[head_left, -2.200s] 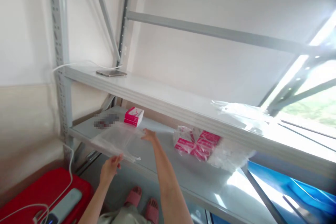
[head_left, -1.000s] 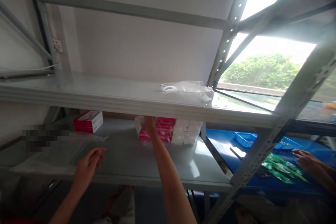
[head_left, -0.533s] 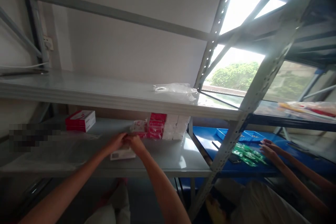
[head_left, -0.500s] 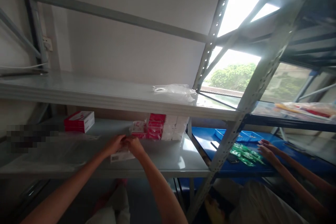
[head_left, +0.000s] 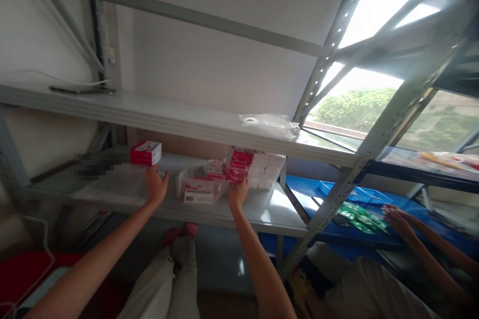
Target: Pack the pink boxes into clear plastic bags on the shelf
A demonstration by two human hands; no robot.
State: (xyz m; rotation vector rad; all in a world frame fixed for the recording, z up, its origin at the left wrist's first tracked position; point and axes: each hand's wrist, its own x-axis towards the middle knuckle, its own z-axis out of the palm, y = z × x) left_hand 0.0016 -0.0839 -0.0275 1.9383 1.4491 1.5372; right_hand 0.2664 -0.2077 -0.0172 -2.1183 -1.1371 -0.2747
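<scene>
My left hand (head_left: 156, 187) is open, thumb and fingers apart, just in front of a red-and-white box (head_left: 145, 153) on the lower shelf; it holds nothing I can see. My right hand (head_left: 238, 194) is closed at the lower edge of a red box in clear plastic (head_left: 239, 163), its fingertips partly hidden. Between the hands lies a white-and-red box in a clear plastic bag (head_left: 199, 191), its printed side facing me. A smaller bagged box (head_left: 216, 168) sits behind it, and wrapped white boxes (head_left: 264, 169) stand to the right.
Clear plastic sheets (head_left: 112, 184) lie at the left of the lower shelf (head_left: 258, 209). Above, the upper shelf (head_left: 168, 114) bears a crumpled clear bag (head_left: 269, 122) and a dark flat device (head_left: 82, 90). Beyond a metal post (head_left: 333, 199), another person's hands (head_left: 394, 214) are near green packets (head_left: 361, 218).
My hands were together over the bagged box and have moved apart, left towards the red-and-white box, right to the bagged red box. The view has turned left.
</scene>
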